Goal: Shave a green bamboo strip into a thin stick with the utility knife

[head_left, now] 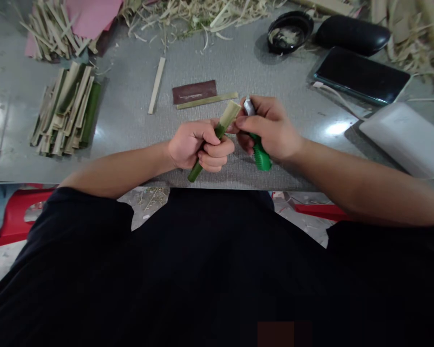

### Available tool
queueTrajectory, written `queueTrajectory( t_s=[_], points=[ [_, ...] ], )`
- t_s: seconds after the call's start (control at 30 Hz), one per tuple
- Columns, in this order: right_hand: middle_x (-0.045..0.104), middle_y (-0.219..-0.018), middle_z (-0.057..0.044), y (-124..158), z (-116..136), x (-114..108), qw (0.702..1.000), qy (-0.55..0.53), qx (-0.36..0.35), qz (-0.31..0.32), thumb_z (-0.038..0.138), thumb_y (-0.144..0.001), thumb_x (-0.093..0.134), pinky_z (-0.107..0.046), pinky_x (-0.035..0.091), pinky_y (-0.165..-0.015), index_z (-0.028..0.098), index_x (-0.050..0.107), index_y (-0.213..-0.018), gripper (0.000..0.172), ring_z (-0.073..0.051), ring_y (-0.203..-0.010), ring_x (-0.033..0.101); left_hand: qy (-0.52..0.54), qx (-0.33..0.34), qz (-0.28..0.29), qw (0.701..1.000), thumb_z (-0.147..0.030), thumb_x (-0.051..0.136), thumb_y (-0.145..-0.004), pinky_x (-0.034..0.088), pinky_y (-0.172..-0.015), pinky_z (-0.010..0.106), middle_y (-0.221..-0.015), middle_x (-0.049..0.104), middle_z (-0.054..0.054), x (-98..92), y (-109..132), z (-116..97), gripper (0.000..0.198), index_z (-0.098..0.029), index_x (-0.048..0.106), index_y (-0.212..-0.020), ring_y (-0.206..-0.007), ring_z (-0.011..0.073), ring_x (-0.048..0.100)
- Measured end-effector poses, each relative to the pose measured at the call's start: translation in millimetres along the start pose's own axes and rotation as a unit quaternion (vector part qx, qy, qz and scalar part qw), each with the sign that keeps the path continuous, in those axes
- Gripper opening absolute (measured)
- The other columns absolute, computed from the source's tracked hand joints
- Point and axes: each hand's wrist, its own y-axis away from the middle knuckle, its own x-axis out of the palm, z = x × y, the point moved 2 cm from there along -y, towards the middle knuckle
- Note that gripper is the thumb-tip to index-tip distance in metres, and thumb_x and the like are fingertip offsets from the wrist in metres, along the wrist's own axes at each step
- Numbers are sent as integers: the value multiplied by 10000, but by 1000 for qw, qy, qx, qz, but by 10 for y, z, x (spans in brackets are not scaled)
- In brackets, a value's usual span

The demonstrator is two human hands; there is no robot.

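Observation:
My left hand is wrapped round a green bamboo strip that points up and to the right, its pale cut end above the fist. My right hand grips a knife with a green handle. The metal blade sits next to the strip's pale upper end. Both hands hover over the near edge of the grey table.
A stack of cut bamboo strips lies at the left. A single pale strip, a brown sanding block and a thin strip lie ahead. At the right are a black bowl, a phone, a black case and a white device. Shavings cover the far edge.

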Motion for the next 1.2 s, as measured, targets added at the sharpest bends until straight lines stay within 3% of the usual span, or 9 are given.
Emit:
queueTrajectory(
  t_s=[0.13, 0.23, 0.37, 0.57, 0.67, 0.9, 1.0, 1.07, 1.2],
  points=[
    [587, -618, 7, -22, 0, 23, 998, -47, -33, -12, 241, -1091, 708, -301, 434, -442, 291, 624, -922, 195, -208, -508, 474, 55, -21, 40, 997, -327, 803, -886, 259, -384, 282, -612, 271, -82, -26, 12, -32, 285, -303, 520, -909, -396, 118, 160],
    [571, -559, -9, -28, 3, 41, 997, -37, -59, -36, 262, -1125, 610, -325, 387, -426, 290, 640, -840, 287, -215, -454, 456, 89, -34, 43, 995, -306, 721, -1023, 276, -393, 249, -627, 277, -85, -21, 6, -45, 247, -290, 502, -909, -392, 107, 170],
    [594, -558, -9, -35, 41, -19, 998, -1, -59, -24, 412, -1217, 727, -358, 440, -452, 268, 726, -821, 422, -213, -469, 515, 118, -15, 6, 993, -251, 593, -1157, 286, -402, 209, -634, 285, -92, 1, -46, -63, 202, -269, 566, -958, -378, 102, 211],
    [635, -584, -24, -111, 93, -236, 988, 32, 13, 150, 343, -1226, 761, -293, 505, -468, 202, 759, -837, 413, -168, -455, 580, 58, 92, -30, 994, -119, 587, -1143, 398, -464, 189, -638, 504, -57, -134, -202, 15, 171, -224, 663, -1032, -403, 96, 399],
    [676, -640, -27, -162, 41, -320, 976, 29, 56, 208, 321, -1231, 816, -272, 534, -465, 167, 815, -915, 351, -166, -490, 612, 0, 150, -29, 988, -174, 683, -1123, 412, -472, 197, -660, 625, -42, -230, -260, 88, 59, -229, 675, -1141, -437, 120, 496],
    [677, -621, -19, -192, -57, -338, 968, 32, 72, 240, 398, -1291, 811, -262, 559, -492, 172, 813, -958, 403, -163, -491, 615, -105, 178, -20, 978, -267, 777, -1035, 353, -441, 262, -654, 659, -74, -279, -290, 148, 248, -283, 559, -1153, -401, 131, 446],
    [670, -626, -5, -172, -45, -298, 966, 28, 76, 245, 479, -1295, 831, -255, 546, -487, 175, 807, -968, 446, -150, -483, 605, -122, 187, -3, 975, -198, 847, -926, 357, -447, 278, -758, 773, -61, -272, -278, 134, 409, -289, 527, -1164, -401, 109, 448],
    [668, -634, 3, -163, -46, -269, 965, 24, 76, 248, 560, -1289, 850, -255, 534, -473, 186, 792, -968, 497, -146, -477, 600, -140, 188, 4, 972, -216, 933, -968, 364, -468, 273, -867, 850, -41, -270, -268, 126, 458, -281, 538, -1191, -426, 88, 499],
    [626, -614, 18, -167, -82, -243, 968, 32, 80, 234, 677, -1269, 866, -263, 527, -447, 203, 758, -952, 580, -148, -457, 587, -186, 211, -6, 960, -594, 1158, -992, 425, -508, 275, -813, 786, -82, -263, -279, 119, 695, -278, 564, -1164, -471, 82, 577]
  ],
)
